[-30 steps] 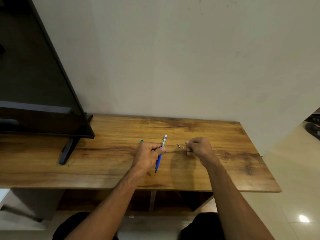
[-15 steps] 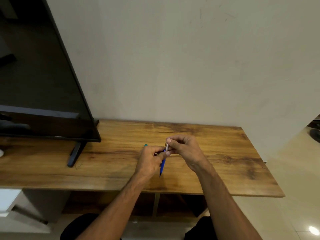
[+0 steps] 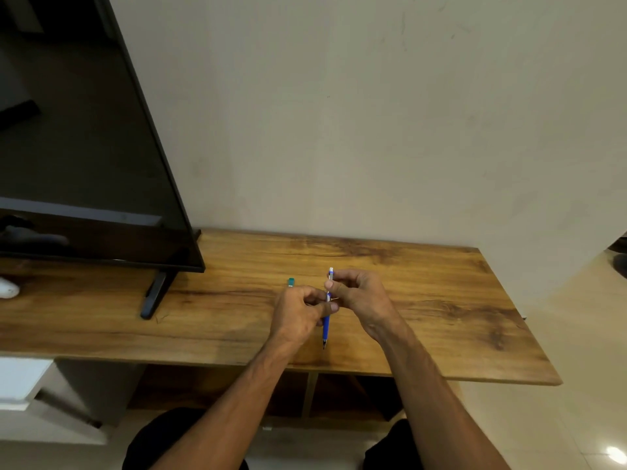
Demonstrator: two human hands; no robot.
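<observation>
Pencil: a blue mechanical pencil (image 3: 326,325), well to the right of the television (image 3: 84,147) and nearer the viewer than its lower right corner; it stands nearly upright, white end up, dark tip down over the table (image 3: 441,300)
Pencil tip: whether it touches the wood cannot be told
Left hand: the left hand (image 3: 298,317) grips the middle of the barrel, fingers curled round it and the thumb (image 3: 330,308) laid across the front; that stretch of barrel is hidden
Right hand: the right hand (image 3: 359,296), on the pencil's far side from the television, pinches the upper end just below the white cap; its fingertips (image 3: 330,285) are pressed together on the shaft and the other fingers are curled in
Between the hands: a thin pale sliver shows beside the barrel, too small to make out
Teal thing: a small teal piece (image 3: 290,282) lies on the table between the television and the pencil, partly hidden behind the left hand's knuckles; what it is cannot be told
Television: dark screen, cut off at the top and left edges; one black foot (image 3: 154,296) shows
White object: a rounded white thing (image 3: 7,288) below the television's bottom edge, cut off by the left border
Under the table: shadowed shelves, contents unreadable
Lap: dark clothing, cut off at the bottom edge
</observation>
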